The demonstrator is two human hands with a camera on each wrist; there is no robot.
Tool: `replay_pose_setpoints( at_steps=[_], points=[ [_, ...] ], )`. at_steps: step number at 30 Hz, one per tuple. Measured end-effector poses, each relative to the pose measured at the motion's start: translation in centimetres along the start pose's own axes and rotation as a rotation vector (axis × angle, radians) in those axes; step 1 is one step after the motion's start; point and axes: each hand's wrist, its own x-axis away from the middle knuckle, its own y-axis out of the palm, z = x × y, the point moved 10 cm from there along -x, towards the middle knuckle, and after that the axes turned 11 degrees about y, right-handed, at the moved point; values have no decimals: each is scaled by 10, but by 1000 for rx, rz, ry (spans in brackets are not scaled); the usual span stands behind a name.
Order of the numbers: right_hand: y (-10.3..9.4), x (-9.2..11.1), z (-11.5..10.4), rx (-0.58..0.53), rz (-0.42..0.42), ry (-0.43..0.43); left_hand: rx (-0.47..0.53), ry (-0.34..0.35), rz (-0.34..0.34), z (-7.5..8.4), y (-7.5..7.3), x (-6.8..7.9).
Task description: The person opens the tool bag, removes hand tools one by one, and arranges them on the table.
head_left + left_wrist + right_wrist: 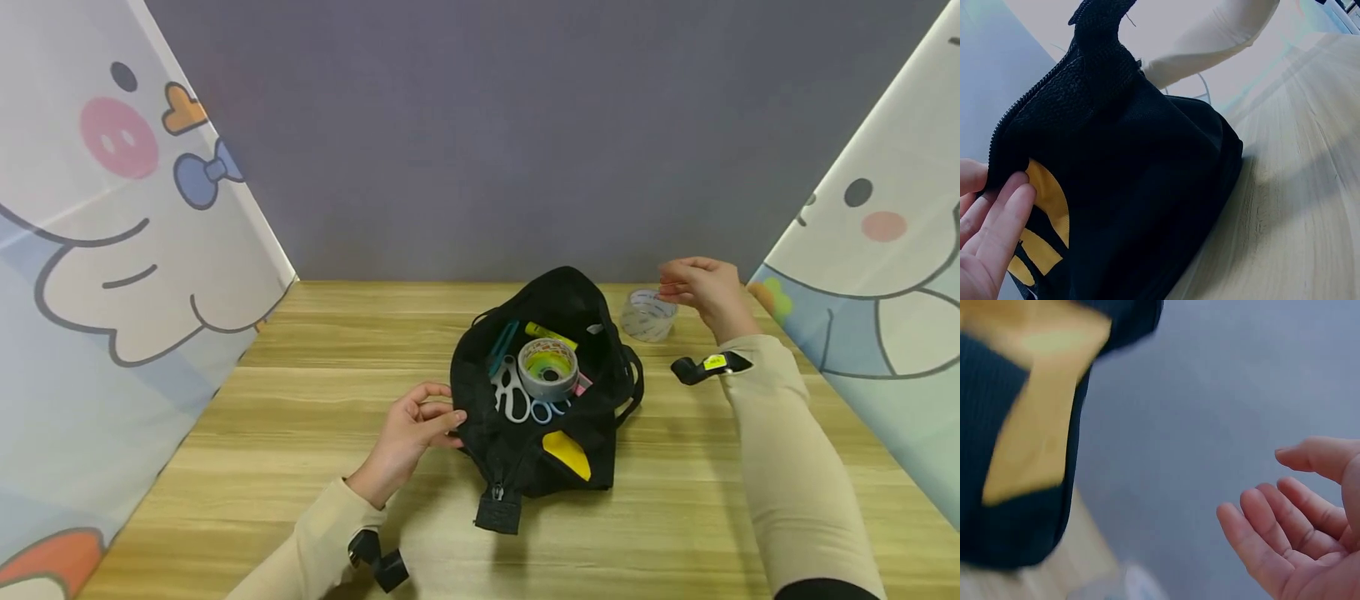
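A black zip bag (495, 454) with yellow patches stands on the table, its mouth spread wide. My left hand (408, 429) pinches the left rim between thumb and fingers; the left wrist view shows those fingers (1004, 215) against the bag's outer side. Inside lie a roll of tape (529, 388), white-handled scissors (513, 392), a light-blue-handled tool (542, 411), a teal object (501, 348), a yellow stick-shaped object (542, 332) and a pink piece. Right of the bag, my right hand (705, 292) hovers beside a clear tape roll (649, 321), its fingers loosely bent around nothing.
The wood-grain table (337, 350) meets a grey panel (480, 150) at the back. Cartoon-printed panels (97, 250) flank it on both sides. A black strap (636, 383) loops out at the bag's right, between it and the right forearm.
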Motion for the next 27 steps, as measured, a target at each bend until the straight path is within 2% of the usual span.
replay_pose_setpoints(
  at_steps=[5, 9, 16, 20, 24, 27],
  points=[
    [35, 10, -26, 87, -17, -74, 6, 5, -4, 0, 0, 1],
    [62, 17, -39, 113, -61, -95, 9, 8, -7, 1, 1, 1],
    [105, 23, -48, 153, -122, -128, 14, 5, -6, -2, 0, -1],
    [130, 25, -46, 189, -192, -132, 19, 9, -2, -2, 0, 0],
    [156, 28, -36, 341, -285, -92, 19, 5, 4, -2, -1, 2],
    [176, 28, -21, 548, -368, -26, 18, 0, 9, -2, -1, 3]
  ],
)
